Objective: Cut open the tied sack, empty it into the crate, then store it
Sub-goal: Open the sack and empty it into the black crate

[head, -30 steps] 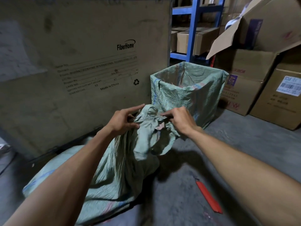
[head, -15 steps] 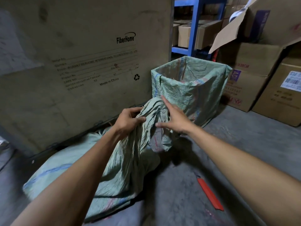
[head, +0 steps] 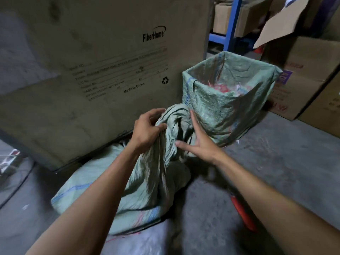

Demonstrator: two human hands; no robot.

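Observation:
A crumpled green woven sack (head: pixel 147 181) lies on the floor with its neck pulled up. My left hand (head: pixel 147 129) grips the bunched neck on its left side. My right hand (head: pixel 198 142) rests flat against the right side of the neck, fingers spread. Just behind stands the crate (head: pixel 228 111), lined with the same green woven fabric, open at the top with red strands inside. A red cutter (head: pixel 242 212) lies on the floor under my right forearm.
A large FiberHome cardboard box (head: pixel 92 70) stands close behind the sack on the left. Cardboard boxes (head: pixel 305 80) are stacked at the right, and a blue shelf frame (head: pixel 230 30) rises behind the crate. Cables (head: pixel 16 181) run along the floor at far left.
The sack's neck has been gathered and lifted closer to the crate. My right hand went from pinching the neck to lying open against it. The view has tilted down, showing the crate's inside.

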